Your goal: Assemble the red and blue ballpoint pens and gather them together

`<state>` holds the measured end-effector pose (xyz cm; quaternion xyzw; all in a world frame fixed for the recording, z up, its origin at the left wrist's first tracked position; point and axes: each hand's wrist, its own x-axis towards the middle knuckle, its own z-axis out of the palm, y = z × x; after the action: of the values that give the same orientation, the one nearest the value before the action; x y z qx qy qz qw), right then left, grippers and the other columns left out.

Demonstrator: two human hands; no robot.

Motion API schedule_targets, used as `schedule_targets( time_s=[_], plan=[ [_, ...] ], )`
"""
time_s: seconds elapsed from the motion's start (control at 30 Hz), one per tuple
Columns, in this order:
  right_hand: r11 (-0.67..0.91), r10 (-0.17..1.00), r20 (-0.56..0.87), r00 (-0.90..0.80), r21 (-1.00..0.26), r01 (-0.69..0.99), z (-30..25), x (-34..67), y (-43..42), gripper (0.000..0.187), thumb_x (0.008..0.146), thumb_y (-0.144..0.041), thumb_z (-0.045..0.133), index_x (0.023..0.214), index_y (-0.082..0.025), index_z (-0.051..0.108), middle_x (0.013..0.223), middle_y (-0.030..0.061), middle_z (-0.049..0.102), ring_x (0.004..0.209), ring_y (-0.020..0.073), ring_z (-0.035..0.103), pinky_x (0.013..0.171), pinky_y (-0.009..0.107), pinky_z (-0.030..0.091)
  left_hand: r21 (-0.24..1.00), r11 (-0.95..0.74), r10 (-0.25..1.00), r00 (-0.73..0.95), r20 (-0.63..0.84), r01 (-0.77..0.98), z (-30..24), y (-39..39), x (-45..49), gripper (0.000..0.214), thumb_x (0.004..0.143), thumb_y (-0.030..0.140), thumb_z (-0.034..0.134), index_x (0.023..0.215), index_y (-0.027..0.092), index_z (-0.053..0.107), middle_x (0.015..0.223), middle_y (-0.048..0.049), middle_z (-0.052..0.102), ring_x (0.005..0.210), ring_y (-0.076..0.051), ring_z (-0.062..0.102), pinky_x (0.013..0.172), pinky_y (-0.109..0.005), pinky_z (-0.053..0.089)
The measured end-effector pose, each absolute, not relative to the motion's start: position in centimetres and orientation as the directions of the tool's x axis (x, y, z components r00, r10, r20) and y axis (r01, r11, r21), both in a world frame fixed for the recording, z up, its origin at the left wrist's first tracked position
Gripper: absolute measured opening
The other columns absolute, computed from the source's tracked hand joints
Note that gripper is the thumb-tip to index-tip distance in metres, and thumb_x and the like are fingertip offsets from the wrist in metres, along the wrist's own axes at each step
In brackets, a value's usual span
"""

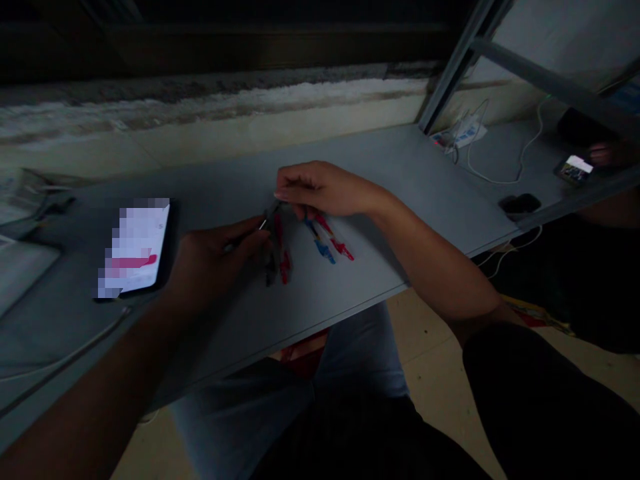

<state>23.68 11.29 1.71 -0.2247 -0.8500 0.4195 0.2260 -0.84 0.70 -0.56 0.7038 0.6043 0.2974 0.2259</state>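
Observation:
My left hand is closed in a pinch around a slim dark pen with a shiny streak along it. At the pen's far end are the pinched fingertips of my right hand, its other fingers curled under. Below the hands, several pen-like pieces lie on the grey desk. A red one and a dark one are side by side near my left fingertips. Under my right hand are a blue-ended one and another red-ended one. Dim light blurs their details.
A lit phone lies left of my left hand, with a white cable near it. A metal post rises at the right. Beyond it are cables, a dark mouse-like object and another person's hand by a lit device.

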Motion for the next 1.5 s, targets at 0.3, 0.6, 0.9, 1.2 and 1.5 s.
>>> schedule_targets(
  time_s=[0.3,0.6,0.9,1.2,1.5],
  plan=[
    [0.498,0.678,0.145,-0.72,-0.812,0.305,2.4,23.2,10.9,0.047,0.117,-0.032,0.055,0.072,-0.018,0.052,0.054,-0.0071,0.048,0.054,0.0071,0.045,0.061,0.022,0.036,0.625,-0.28,0.958,0.175,0.226,0.729,-0.2,-0.1,-0.3,0.049,0.103,0.051,0.069,0.143,0.024,0.078,0.102,-0.0022,0.089,0.083,-0.023,0.081,0.085,-0.034,0.064],
    [0.255,0.816,-0.009,-0.579,-0.892,0.374,2.3,22.6,10.5,0.046,0.114,-0.03,0.062,0.07,-0.018,0.053,0.054,-0.0043,0.055,0.048,0.0066,0.046,0.051,0.021,0.035,0.533,-0.699,0.691,0.642,0.331,0.477,-1.0,-0.3,-0.6,0.045,0.106,0.067,0.072,0.121,0.025,0.08,0.116,-0.0069,0.079,0.1,-0.023,0.079,0.087,-0.031,0.064],
    [0.249,0.809,-0.075,-0.583,-0.855,0.455,3.0,22.5,9.9,0.042,0.112,-0.026,0.065,0.072,-0.015,0.059,0.056,-0.0033,0.059,0.049,0.0058,0.048,0.051,0.021,0.035,0.541,-0.725,0.66,0.654,0.369,0.426,-2.1,0.1,-0.7,0.038,0.106,0.062,0.075,0.11,0.024,0.079,0.111,-0.0059,0.079,0.097,-0.022,0.078,0.084,-0.03,0.062],
    [0.339,0.786,-0.059,-0.615,-0.79,0.51,3.3,22.5,9.4,0.044,0.113,-0.03,0.065,0.073,-0.014,0.061,0.058,-0.0024,0.062,0.054,0.0063,0.049,0.059,0.023,0.038,0.552,-0.71,0.675,0.646,0.356,0.437,-2.1,-0.1,-0.1,0.041,0.103,0.065,0.078,0.111,0.024,0.078,0.11,-0.0056,0.079,0.099,-0.023,0.076,0.089,-0.033,0.06],
    [0.367,0.769,-0.037,-0.638,-0.791,0.488,3.3,22.4,9.0,0.049,0.114,-0.033,0.062,0.069,-0.016,0.057,0.058,-0.002,0.061,0.055,0.0078,0.051,0.06,0.023,0.037,0.512,-0.725,0.672,0.637,0.378,0.46,-1.8,-0.1,0.0,0.027,0.105,0.053,0.08,0.103,0.026,0.079,0.105,-0.0031,0.079,0.1,-0.024,0.074,0.094,-0.035,0.057]
  ],
)
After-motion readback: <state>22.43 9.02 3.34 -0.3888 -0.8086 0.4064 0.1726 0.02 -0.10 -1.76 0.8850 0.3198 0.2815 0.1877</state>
